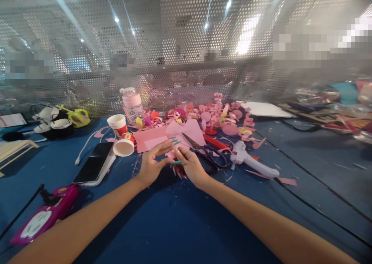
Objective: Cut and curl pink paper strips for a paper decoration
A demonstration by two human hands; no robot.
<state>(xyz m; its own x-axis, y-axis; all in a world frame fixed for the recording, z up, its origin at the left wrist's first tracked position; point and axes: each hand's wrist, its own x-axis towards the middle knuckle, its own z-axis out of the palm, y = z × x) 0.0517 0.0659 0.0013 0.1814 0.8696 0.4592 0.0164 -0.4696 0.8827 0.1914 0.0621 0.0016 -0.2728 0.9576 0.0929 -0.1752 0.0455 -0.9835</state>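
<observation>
My left hand [152,163] and my right hand [192,165] meet above the blue table, fingers bent towards each other. Long teal nails show at the left fingertips. A small pink piece [170,154] shows between the hands; whether it is held or lies behind them I cannot tell. Right thumb and forefinger are drawn together, and whatever they hold is too small to make out. Just beyond lie pink paper sheets [152,137]. Dark-handled scissors [207,150] lie open beside my right hand, blades over the paper. A white glue gun [252,161] rests farther right.
Pink paper curls and discs [229,129] pile up behind the sheets. Paper cups [124,144], a bottle [132,103], a phone [95,161] and a magenta power strip [48,213] are on the left. The glue gun's black cord [316,210] runs right. A perforated metal screen [180,31] stands behind.
</observation>
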